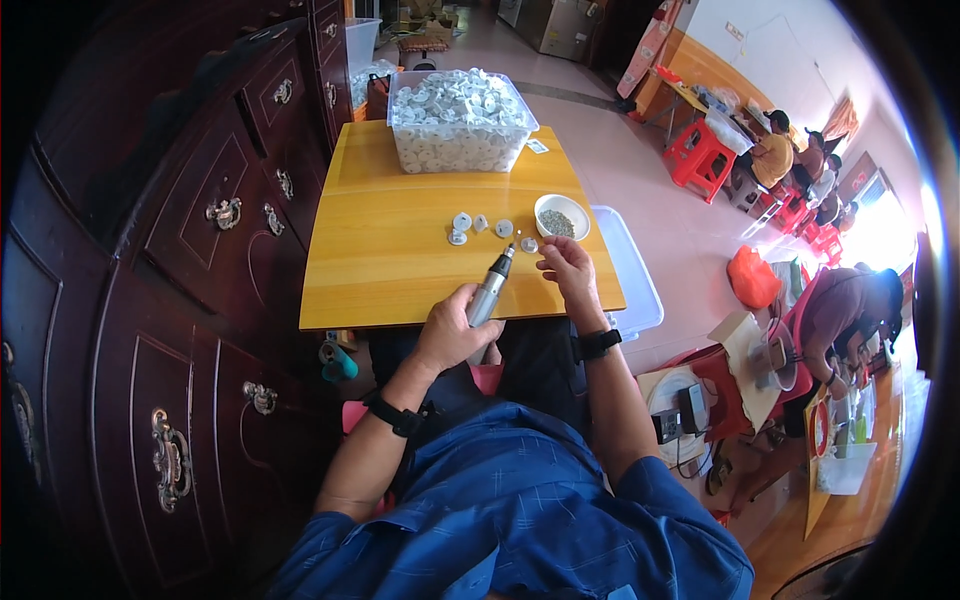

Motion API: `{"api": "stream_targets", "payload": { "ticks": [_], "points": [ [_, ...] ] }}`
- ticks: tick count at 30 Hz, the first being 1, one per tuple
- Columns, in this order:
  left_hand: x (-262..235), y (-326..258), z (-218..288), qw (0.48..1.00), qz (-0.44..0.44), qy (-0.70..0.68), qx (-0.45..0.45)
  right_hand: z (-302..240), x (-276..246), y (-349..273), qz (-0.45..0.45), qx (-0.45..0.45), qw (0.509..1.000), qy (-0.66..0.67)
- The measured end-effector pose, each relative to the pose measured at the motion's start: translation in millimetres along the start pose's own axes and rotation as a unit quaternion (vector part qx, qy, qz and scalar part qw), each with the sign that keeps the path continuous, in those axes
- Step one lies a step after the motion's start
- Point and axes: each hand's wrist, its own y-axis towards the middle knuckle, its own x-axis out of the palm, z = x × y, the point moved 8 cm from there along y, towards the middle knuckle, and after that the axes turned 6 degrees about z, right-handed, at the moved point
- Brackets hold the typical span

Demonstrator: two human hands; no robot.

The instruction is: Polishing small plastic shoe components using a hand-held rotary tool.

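My left hand (pixel 455 330) is wrapped round a grey pen-shaped electric screwdriver (pixel 487 297), whose dark tip points up and away over the table's near part. My right hand (pixel 568 268) is held just right of that tip with thumb and fingers pinched together; anything between them is too small to make out. Close beyond its fingertips lies a small white round part (pixel 529 244). A white bowl (pixel 541 207) of small grey metal pieces, which look like screws, stands just past the right hand. More white round parts (pixel 504 228) lie in a loose group to the left.
A clear plastic bin (pixel 460 152) heaped with whitish round parts stands at the yellow table's (pixel 365 230) far edge. Dark wooden drawers (pixel 215 200) rise close on the left. A clear lid (pixel 628 270) sits beside the table's right edge. Several people work at tables on the right.
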Motion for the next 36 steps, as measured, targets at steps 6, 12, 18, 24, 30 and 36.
{"api": "stream_targets", "payload": {
  "ticks": [6, 12, 18, 24, 30, 36],
  "points": [
    [-4, 3, -17, 0.999, 0.019, -0.03, -0.022, -24, 18, 6, -0.001, -0.204, 0.914, -0.352],
    [-5, 2, -11, 1.0, 0.019, -0.018, 0.002, -19, 38, 13, -0.009, -0.227, 0.849, -0.478],
    [-2, 1, -10, 0.999, 0.002, -0.026, -0.025, -14, 42, 22, -0.025, -0.19, 0.839, -0.51],
    [-2, -1, -5, 0.999, -0.019, -0.002, -0.046, -22, 41, 8, -0.01, -0.245, 0.838, -0.488],
    [-1, -2, -4, 0.999, -0.017, 0.0, -0.035, -3, 23, 5, -0.008, -0.219, 0.933, -0.285],
    [2, -3, -3, 0.998, -0.047, 0.015, -0.044, 21, 17, 1, -0.039, -0.04, 0.997, -0.045]
  ]
}}
